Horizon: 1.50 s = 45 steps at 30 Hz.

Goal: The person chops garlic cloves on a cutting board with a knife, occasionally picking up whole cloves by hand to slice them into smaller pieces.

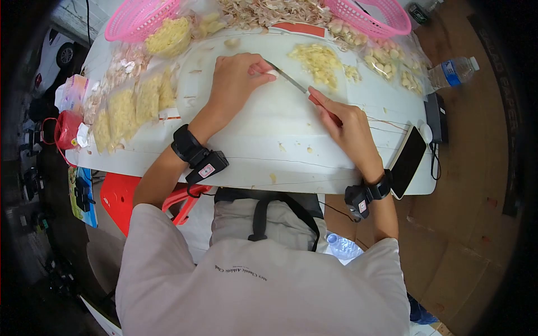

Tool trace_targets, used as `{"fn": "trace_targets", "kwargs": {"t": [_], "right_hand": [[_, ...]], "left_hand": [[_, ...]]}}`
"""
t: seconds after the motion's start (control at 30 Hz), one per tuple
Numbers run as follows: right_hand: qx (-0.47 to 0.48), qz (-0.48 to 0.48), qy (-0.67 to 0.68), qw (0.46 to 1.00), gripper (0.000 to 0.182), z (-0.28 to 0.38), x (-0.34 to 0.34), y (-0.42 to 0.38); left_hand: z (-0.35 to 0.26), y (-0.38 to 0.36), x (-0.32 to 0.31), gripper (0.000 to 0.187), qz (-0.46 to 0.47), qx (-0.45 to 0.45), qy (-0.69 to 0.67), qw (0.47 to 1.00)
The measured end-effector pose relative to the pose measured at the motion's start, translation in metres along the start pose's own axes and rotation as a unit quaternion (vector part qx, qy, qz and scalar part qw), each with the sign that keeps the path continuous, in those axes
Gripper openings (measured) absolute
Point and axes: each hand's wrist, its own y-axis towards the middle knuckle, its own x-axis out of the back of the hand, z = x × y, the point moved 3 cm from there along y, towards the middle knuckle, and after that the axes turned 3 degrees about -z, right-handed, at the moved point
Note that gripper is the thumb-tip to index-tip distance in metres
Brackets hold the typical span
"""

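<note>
My right hand (342, 115) is closed around the handle of a knife (290, 79), whose narrow blade slants up and left over a white cutting board (269, 120). At the blade's tip end is my left hand (242, 73), fingers curled and thumb stretched toward them. A small pale bit shows by that thumb, too small to name. Sliced garlic (318, 60) lies in a loose pile at the board's right. A single pale piece (232, 42) rests near its top left.
Bags of chopped garlic (122, 113) line the left side, near a heaped bag (169, 37). Bagged cloves (383, 60) lie at right. Garlic skins (269, 12) and pink baskets (376, 19) are at the back. A phone (407, 161) and water bottle (453, 73) stand rightward.
</note>
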Motion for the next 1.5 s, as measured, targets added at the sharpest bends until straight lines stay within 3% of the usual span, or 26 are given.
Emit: {"fn": "trace_targets", "kwargs": {"t": [0.2, 0.37, 0.8, 0.87, 1.0, 1.07, 1.2, 1.5], "right_hand": [[0.047, -0.047, 0.017, 0.998, 0.045, -0.005, -0.002, 0.001], [-0.005, -0.024, 0.016, 1.0, 0.044, -0.003, 0.002, 0.0], [-0.001, -0.021, 0.024, 0.999, 0.043, 0.004, 0.006, 0.002], [-0.047, 0.006, 0.015, 0.999, 0.043, 0.007, 0.006, 0.001], [-0.007, -0.005, -0.002, 1.0, 0.043, 0.006, 0.001, 0.002], [-0.05, -0.009, 0.012, 0.999, 0.043, 0.001, 0.0, 0.002], [-0.016, -0.035, 0.012, 0.999, 0.042, 0.001, 0.001, 0.001], [-0.059, -0.008, 0.043, 0.997, 0.043, 0.004, 0.0, 0.0]], "left_hand": [[0.004, 0.0, -0.001, 0.02, 0.004, 0.015, -0.027, 1.0], [0.003, -0.001, 0.0, 0.021, -0.007, 0.01, -0.037, 0.999], [0.0, -0.003, 0.002, 0.02, -0.013, 0.016, -0.037, 0.999], [0.0, -0.004, 0.002, 0.02, -0.022, 0.02, -0.042, 0.999], [0.002, -0.004, 0.001, 0.019, -0.024, -0.006, -0.027, 0.999], [0.003, -0.004, 0.0, 0.02, -0.023, -0.013, -0.022, 0.999], [0.004, -0.004, -0.001, 0.021, -0.015, 0.008, -0.034, 0.999], [0.008, -0.005, -0.002, 0.021, -0.022, 0.023, -0.05, 0.998]]}}
